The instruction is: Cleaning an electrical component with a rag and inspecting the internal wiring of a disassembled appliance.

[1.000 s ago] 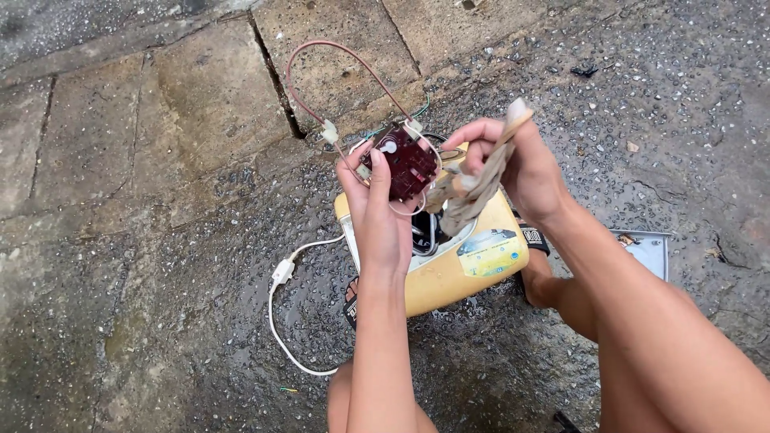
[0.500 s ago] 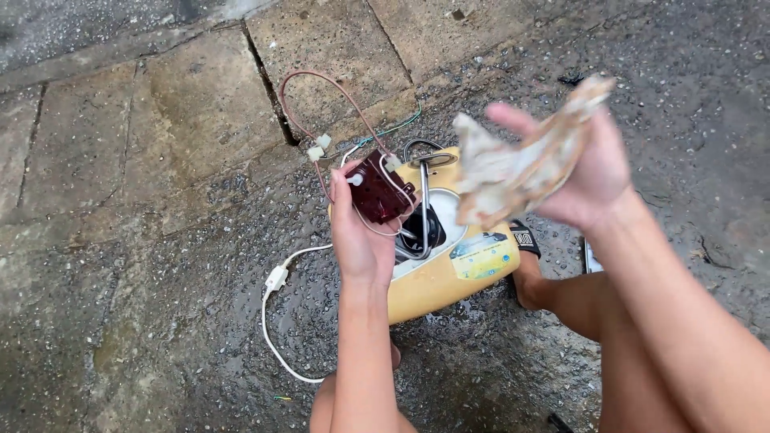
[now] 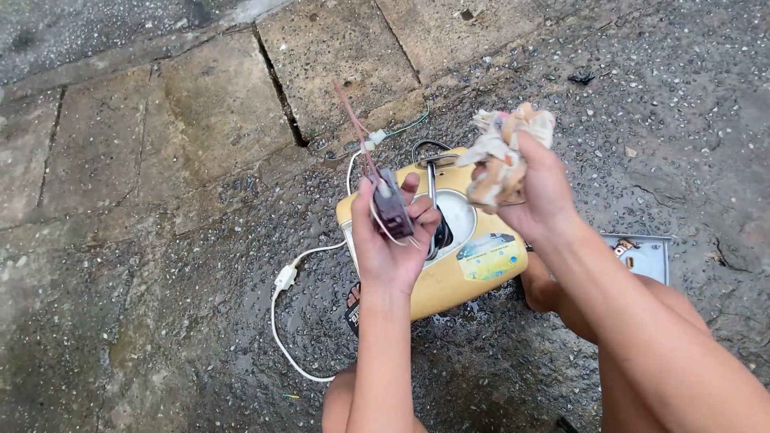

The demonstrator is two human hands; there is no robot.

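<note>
1. Two bare forearms rise from the bottom edge of the view; the person squats over wet, gritty ground with knees at either side.
2. Left hand [image 3: 393, 244]: held palm-up and raised above the housing, fingers curled about a small dark circuit board [image 3: 393, 207]. Thumb and fingertips grip its edges, so the board stands on edge, tilted toward the wearer, judged so that its face can be seen.
3. Wires [image 3: 357, 128]: thin red and white leads run up and away from the board's top to a small white connector, then drop toward the housing. The board is thus tethered and lifted only as far as the leads allow.
4. Right hand [image 3: 533, 192]: raised to the right of the board, at about the same height, wrist bent inward. Fingers are closed tight round a crumpled rag [image 3: 501, 152], pale and stained, which bulges out above the fist. Rag and board are apart, not touching.
5. Housing [image 3: 449, 240]: a yellow appliance shell lies on the ground directly beneath both hands, its round opening facing up, with a metal bail across it and a sticker on the near side. Its interior is partly hidden by the left hand.
6. Cord [image 3: 282, 281]: a white lead with an inline switch loops over the ground left of the housing.
7. Grey metal plate [image 3: 642, 255]: lies flat to the right, behind the right forearm, well apart from the hands.
8. Farthest: stone paving slabs [image 3: 200, 104] with a dark joint.
</note>
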